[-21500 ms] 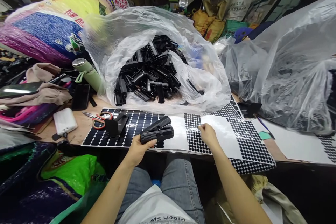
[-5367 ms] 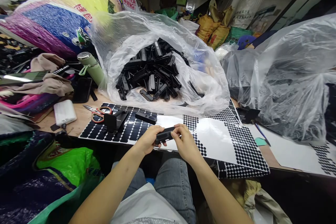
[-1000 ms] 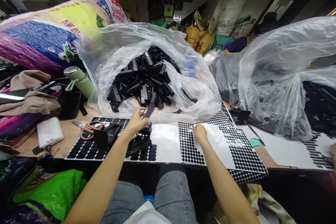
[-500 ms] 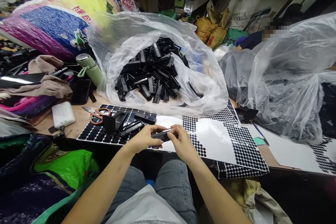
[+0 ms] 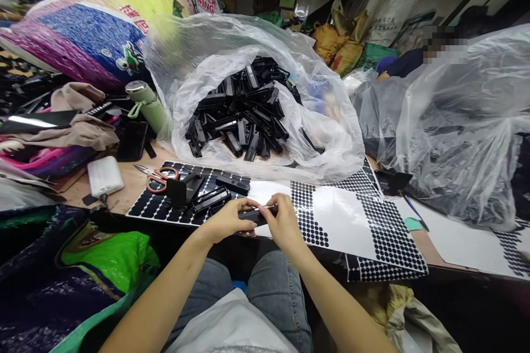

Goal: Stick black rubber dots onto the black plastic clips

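Observation:
My left hand (image 5: 227, 223) is closed around a slim black plastic piece (image 5: 254, 217) with a textured, carbon-like face, held level over the table's front edge. The fingers of my right hand (image 5: 284, 225) are pinched at the right end of this piece and partly cover it. Whether a small sticker is between those fingertips cannot be made out. Just left of my hands, several similar black pieces (image 5: 212, 200) lie on a sheet of black stickers (image 5: 144, 205). To the right is a white backing sheet (image 5: 337, 210) with rows of round black stickers (image 5: 389, 227).
Behind my hands, an open clear plastic bag (image 5: 182, 85) holds a heap of black pieces (image 5: 244, 116). Orange-handled scissors (image 5: 162, 178), a white power bank (image 5: 105, 176), a phone (image 5: 132, 142) and a green flask (image 5: 147, 106) stand or lie at left. Another clear bag (image 5: 455, 149) is at right, with a person beyond.
My right thumb and fingers have shifted slightly left and closer in over the right end of the black piece. The left hand keeps its hold; the whole view has shifted a little.

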`<state>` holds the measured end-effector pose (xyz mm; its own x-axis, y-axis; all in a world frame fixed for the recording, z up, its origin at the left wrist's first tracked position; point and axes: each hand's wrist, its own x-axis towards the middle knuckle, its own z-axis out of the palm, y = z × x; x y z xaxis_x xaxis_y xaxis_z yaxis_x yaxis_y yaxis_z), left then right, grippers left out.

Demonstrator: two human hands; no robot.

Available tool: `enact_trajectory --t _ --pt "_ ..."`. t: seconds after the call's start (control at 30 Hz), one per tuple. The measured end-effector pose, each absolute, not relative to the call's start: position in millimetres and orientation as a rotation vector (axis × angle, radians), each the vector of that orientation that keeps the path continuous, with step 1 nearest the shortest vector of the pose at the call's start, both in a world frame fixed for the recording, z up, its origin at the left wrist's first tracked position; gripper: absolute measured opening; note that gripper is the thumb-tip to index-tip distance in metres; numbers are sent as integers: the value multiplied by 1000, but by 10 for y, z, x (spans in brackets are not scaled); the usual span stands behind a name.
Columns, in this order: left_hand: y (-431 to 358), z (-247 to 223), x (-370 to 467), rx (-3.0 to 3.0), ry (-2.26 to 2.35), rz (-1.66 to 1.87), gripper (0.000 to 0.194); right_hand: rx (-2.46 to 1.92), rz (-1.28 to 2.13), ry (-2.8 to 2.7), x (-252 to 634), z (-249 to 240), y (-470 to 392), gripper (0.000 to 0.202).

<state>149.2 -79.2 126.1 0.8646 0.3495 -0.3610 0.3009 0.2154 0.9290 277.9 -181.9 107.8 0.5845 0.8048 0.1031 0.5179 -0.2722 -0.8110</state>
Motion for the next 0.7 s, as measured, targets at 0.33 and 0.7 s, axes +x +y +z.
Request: enact_trajectory --t 0.33,0.7 --pt "-787 1024 1204 1389 701 19 40 -2052 667 -1187 3850 681 -368 28" --pt "-740 904 1084 1415 713 45 43 -2457 554 -913 3281 409 -551 30"
